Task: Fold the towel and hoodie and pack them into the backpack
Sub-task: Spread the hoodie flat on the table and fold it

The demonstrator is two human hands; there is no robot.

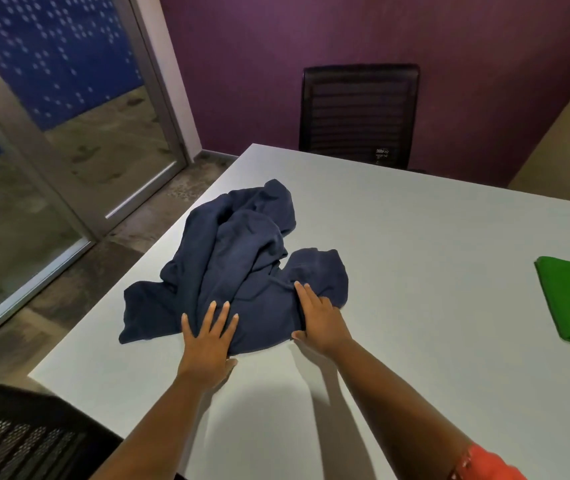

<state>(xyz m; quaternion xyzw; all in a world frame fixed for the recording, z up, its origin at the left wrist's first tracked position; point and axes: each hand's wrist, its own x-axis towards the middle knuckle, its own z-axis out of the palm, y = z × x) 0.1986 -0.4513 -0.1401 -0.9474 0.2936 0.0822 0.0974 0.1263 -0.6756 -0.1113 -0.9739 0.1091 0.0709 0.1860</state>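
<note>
The navy hoodie (238,261) lies rumpled and bunched on the white bench (415,271), both hands pressing its near edge, left hand (207,344) and right hand (321,320) with fingers straight and slightly apart.

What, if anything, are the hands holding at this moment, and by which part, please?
Nothing is held: the left hand and right hand rest flat, fingers straight, on the near edge of the hoodie.

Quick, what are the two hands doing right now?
Left hand: open, fingers straight and spread, resting flat on the navy hoodie.
Right hand: open, fingers straight, pressing on the hoodie; holding nothing.
</note>
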